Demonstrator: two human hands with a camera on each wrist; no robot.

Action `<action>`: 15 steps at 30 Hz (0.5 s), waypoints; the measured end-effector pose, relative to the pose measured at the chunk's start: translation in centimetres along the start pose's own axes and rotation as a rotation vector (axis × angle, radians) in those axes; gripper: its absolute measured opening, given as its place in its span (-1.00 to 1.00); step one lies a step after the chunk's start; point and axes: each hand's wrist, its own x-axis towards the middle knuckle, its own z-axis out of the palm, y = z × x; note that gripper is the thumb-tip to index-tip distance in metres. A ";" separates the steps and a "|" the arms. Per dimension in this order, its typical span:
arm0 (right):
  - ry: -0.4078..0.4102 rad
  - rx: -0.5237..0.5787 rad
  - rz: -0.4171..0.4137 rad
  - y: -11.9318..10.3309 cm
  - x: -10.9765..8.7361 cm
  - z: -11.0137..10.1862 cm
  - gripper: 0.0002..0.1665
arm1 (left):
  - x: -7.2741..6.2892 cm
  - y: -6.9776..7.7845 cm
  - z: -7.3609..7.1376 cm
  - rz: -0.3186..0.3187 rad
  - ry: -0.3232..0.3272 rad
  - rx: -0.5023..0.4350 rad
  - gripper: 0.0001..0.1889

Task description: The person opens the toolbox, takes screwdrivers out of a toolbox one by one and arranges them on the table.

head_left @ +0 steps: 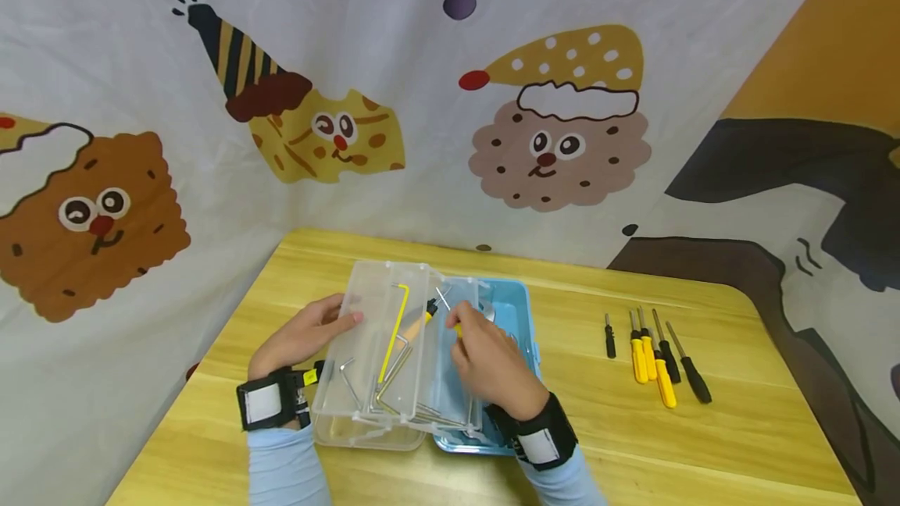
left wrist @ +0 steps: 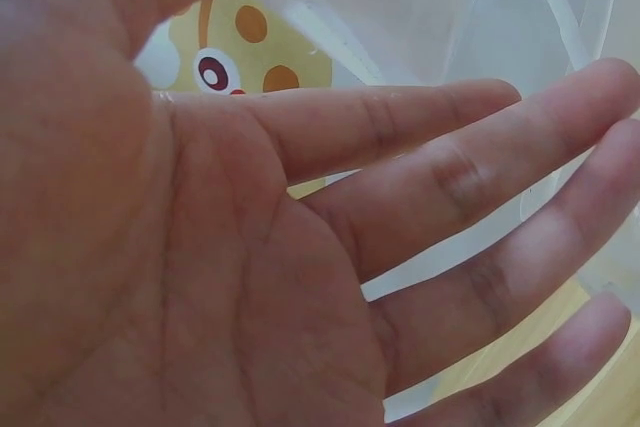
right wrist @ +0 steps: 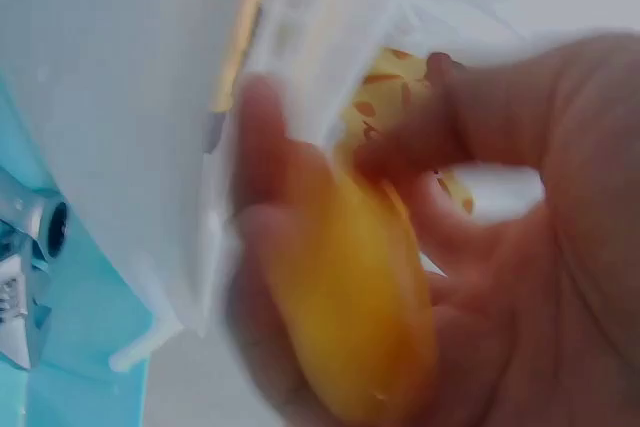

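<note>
Right hand [head_left: 495,361] grips the yellow tool handle [right wrist: 350,297] (blurred, likely a screwdriver), so we should brace the clear tray [head_left: 369,311] lightly with the left hand [head_left: 302,334], fingers straight.

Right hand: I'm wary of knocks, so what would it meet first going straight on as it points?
Most likely the clear tray, just ahead of the right hand, though depth is unclear.
</note>
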 end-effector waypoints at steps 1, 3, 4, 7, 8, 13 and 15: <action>0.027 0.035 0.014 0.1 0.0 -0.4 -0.61 | 0.0 0.0 0.0 -0.001 -0.001 -0.002 -0.37; 0.086 0.122 0.049 0.4 0.0 -1.3 -0.58 | 0.0 0.0 0.0 -0.001 -0.003 -0.003 -0.37; 0.122 0.175 0.064 0.6 0.0 -1.8 -0.64 | 0.0 0.0 0.0 -0.002 -0.005 -0.007 -0.38; 0.265 0.352 0.099 1.5 -0.2 -3.3 -0.83 | 0.1 0.1 0.0 -0.002 -0.010 -0.013 -0.38; 0.322 0.388 0.105 1.9 -0.3 -3.8 -0.75 | 0.1 0.1 0.0 -0.002 -0.011 -0.013 -0.38; 0.587 0.482 0.113 4.6 -1.3 -6.8 -0.42 | 0.1 0.2 0.0 -0.004 -0.009 -0.007 -0.38; 0.673 0.476 0.148 5.8 -1.9 -8.1 -0.36 | 0.1 0.2 0.0 0.001 -0.010 -0.004 -0.39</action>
